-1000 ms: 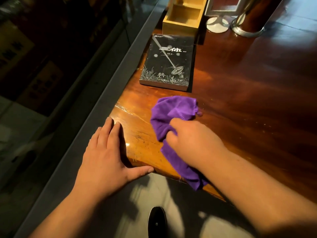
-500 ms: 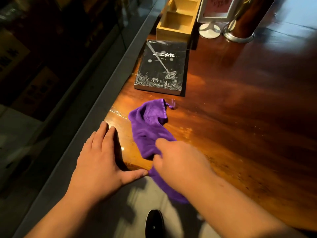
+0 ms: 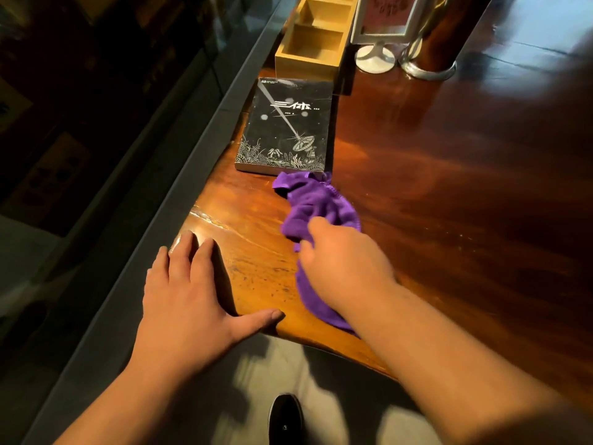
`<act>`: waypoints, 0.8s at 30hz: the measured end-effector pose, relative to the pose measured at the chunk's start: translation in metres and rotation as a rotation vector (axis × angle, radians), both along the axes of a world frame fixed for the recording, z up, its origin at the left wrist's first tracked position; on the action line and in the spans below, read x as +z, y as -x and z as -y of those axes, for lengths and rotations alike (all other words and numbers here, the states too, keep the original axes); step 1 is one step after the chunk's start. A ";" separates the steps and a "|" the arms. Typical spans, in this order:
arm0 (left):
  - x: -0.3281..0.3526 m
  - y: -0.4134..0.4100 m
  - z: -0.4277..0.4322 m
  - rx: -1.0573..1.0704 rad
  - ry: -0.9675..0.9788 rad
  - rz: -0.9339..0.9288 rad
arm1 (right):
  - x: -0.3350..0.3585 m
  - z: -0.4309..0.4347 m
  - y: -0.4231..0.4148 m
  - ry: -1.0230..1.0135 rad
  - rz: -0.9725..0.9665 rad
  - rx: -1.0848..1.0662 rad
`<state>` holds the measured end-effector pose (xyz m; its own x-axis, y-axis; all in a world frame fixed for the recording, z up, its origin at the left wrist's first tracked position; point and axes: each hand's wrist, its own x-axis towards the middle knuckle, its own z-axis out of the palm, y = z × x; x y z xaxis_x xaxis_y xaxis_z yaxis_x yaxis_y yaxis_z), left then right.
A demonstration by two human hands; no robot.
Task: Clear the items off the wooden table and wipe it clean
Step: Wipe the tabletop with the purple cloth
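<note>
A purple cloth [image 3: 316, 203] lies bunched on the glossy wooden table [image 3: 449, 203], its far end almost touching a black book [image 3: 285, 130]. My right hand [image 3: 343, 268] is closed on the cloth's near part and presses it onto the wood; the cloth's tail trails under my wrist to the table's front edge. My left hand [image 3: 189, 300] rests flat on the table's near left corner, fingers together and thumb spread along the front edge, holding nothing.
Behind the book stands a light wooden compartment box [image 3: 313, 48]. A white-framed stand [image 3: 382, 33] and a dark post with a metal base ring [image 3: 428, 67] are at the back. A grey ledge [image 3: 160, 203] runs along the table's left side. My shoe [image 3: 285, 419] is below.
My right hand has swept the cloth back from the near left edge toward the right and farther up the table, up to the book. My left hand has stayed put.
</note>
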<state>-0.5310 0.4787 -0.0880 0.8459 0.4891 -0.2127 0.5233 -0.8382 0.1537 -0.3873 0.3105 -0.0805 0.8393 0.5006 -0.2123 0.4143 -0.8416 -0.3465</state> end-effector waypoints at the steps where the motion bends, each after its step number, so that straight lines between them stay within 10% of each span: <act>1: 0.000 -0.001 0.000 -0.001 0.003 0.006 | 0.000 -0.013 0.009 -0.029 0.023 0.044; 7: -0.001 -0.001 -0.005 -0.062 0.027 0.027 | 0.005 -0.040 0.048 -0.102 -0.022 0.259; 24: 0.024 -0.067 0.056 -0.470 0.156 0.277 | 0.020 0.073 -0.035 -0.105 -0.012 -0.188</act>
